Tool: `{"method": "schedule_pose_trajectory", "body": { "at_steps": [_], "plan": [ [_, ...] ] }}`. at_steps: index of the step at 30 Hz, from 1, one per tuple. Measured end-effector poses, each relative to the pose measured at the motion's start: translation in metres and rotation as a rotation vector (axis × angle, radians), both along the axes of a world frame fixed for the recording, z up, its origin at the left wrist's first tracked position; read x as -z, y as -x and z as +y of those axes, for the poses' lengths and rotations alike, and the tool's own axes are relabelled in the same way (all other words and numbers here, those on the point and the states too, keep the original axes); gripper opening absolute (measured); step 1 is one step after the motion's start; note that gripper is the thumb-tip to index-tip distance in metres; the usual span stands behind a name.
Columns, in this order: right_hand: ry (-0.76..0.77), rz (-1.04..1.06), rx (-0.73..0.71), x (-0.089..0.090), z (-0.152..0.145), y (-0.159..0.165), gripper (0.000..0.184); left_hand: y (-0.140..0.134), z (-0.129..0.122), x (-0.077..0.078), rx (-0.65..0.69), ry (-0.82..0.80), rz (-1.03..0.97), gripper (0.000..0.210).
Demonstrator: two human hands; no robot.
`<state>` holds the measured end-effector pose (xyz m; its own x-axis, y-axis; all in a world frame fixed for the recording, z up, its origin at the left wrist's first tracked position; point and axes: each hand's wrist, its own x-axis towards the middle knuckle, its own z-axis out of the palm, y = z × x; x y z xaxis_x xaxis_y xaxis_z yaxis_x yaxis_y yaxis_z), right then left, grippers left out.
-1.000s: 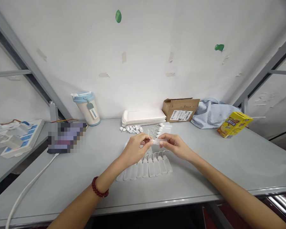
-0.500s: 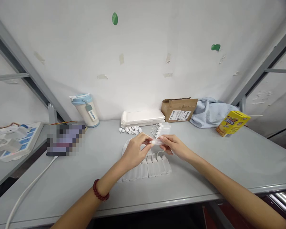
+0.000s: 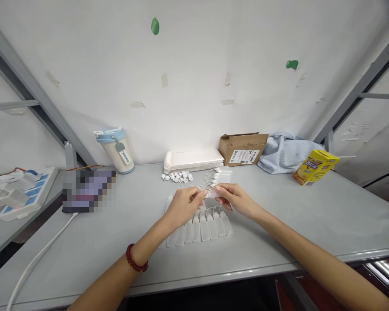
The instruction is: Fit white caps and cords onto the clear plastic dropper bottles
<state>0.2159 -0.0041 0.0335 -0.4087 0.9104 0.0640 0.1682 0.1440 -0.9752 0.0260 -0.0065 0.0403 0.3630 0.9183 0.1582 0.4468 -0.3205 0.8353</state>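
Note:
Between both hands is a small clear plastic squeeze bottle [image 3: 212, 194], lying roughly sideways. My left hand [image 3: 183, 206] pinches its cap end with thumb and fingers closed, hiding the cap. My right hand [image 3: 235, 198] grips the bottle's body from the other side. Below them, a row of similar clear bottles [image 3: 205, 229] with tethered caps lies flat on the table. Behind the hands sits a pile of small white caps [image 3: 178, 177]. More capped bottles [image 3: 223, 176] lie beyond my right hand.
White flat trays [image 3: 194, 160] and a cardboard box [image 3: 243, 149] stand by the wall, near a light-blue cloth [image 3: 283, 153] and a yellow drink carton [image 3: 315, 167]. On the left are a tumbler [image 3: 116, 151], a blurred phone [image 3: 89, 190] with a cable, and a power strip [image 3: 29, 194].
My left fingers have closed more tightly around the bottle's cap end, and the hand has turned slightly. My right hand stays nearly in place on the bottle.

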Motion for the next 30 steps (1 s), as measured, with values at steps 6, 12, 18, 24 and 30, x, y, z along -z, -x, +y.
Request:
{"method": "schedule_pose_trajectory", "body": {
  "at_steps": [6,12,18,24,30],
  "plan": [
    [0.038,0.026,0.014,0.002,0.002,-0.001,0.043,0.0,0.0,0.01,0.045,-0.35,0.037,0.01],
    [0.065,0.074,0.0,0.004,0.005,-0.002,0.041,-0.001,0.001,0.011,0.047,-0.352,-0.011,0.01],
    [0.052,0.068,0.004,0.002,0.002,-0.001,0.041,-0.002,0.0,0.003,0.012,0.0,-0.07,0.033],
    [0.075,0.055,0.019,0.001,0.001,-0.002,0.041,-0.001,-0.001,0.004,0.053,-0.119,-0.031,0.019],
    [0.086,0.058,0.001,0.0,0.003,-0.003,0.042,-0.001,-0.001,0.005,0.067,-0.299,0.027,0.019]
  ]
}}
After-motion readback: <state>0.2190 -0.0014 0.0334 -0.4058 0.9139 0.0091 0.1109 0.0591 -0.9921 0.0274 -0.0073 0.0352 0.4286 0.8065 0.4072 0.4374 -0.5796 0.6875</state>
